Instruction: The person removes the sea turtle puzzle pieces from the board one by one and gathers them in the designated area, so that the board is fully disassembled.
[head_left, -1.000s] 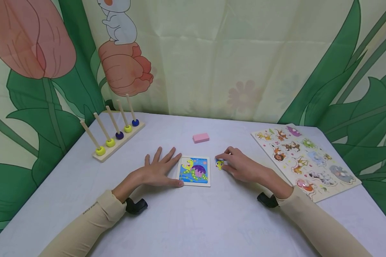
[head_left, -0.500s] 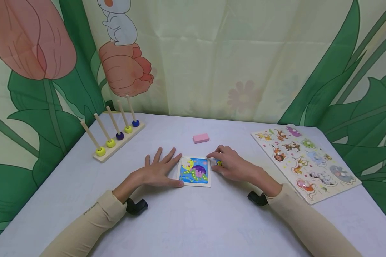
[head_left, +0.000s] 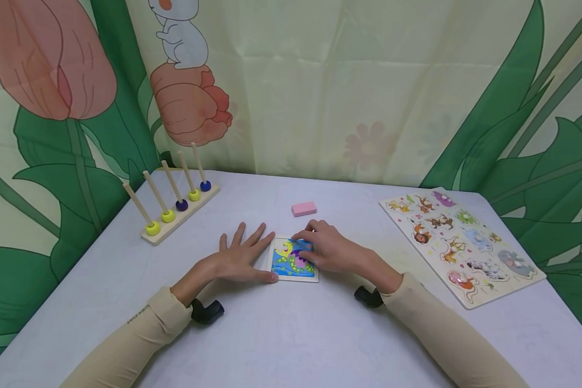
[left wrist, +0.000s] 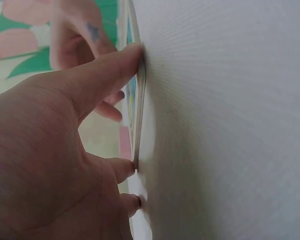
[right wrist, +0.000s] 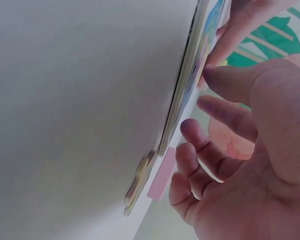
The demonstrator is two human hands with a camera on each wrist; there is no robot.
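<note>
A small framed jigsaw puzzle [head_left: 283, 265] with a turtle picture lies flat in the middle of the table. At its left edge my left hand [head_left: 238, 261] is spread on the table, thumb and index fingertip touching the frame. My right hand [head_left: 337, 250] hovers over the puzzle's right half, thumb and index finger apart, with nothing visible between them. In the right wrist view its thumb tip [right wrist: 210, 75] is at the puzzle's surface; contact is unclear. A loose puzzle piece [right wrist: 139, 184] lies on the table beside the frame, hidden beneath the right hand in the head view.
Behind the puzzle lies a pink block [head_left: 304, 209]. A wooden peg stand [head_left: 161, 235] with yellow and dark blue beads stands back left. At the right is a large animal peg board [head_left: 436, 245]. A printed curtain [head_left: 291, 97] hangs behind the table.
My right hand has moved left, from beside the loose puzzle piece to over the turtle puzzle. The loose piece stays on the table. My left hand has not moved.
</note>
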